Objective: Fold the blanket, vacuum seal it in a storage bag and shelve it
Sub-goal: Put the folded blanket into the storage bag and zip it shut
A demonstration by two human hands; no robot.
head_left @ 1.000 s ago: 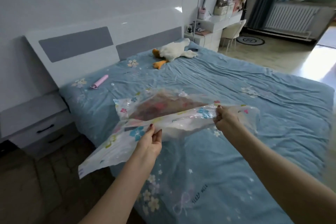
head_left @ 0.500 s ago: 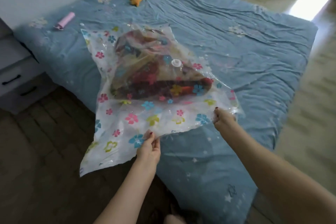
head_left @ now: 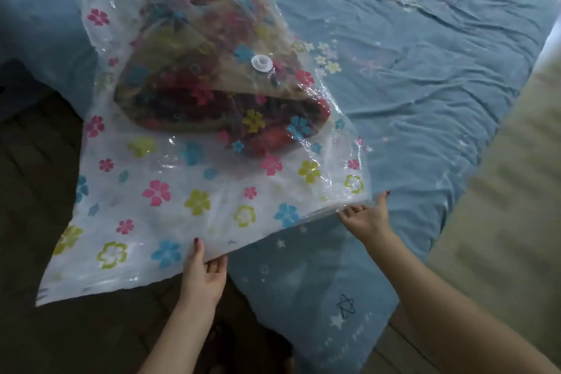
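A home bedroom: a bed under wrinkled blue floral bedding, beside dark wood flooring.

Both bare forearms reach forward from the lower edge of view. The left hand has its thumb laid on top of the clear flower-printed plastic storage bag at its near edge, fingers tucked beneath. The right hand, wearing a ring, pinches the same edge further right, thumb raised.

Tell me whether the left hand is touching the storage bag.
Touching. The head view shows the left hand pinching the near edge of the storage bag, thumb on top and fingers underneath.
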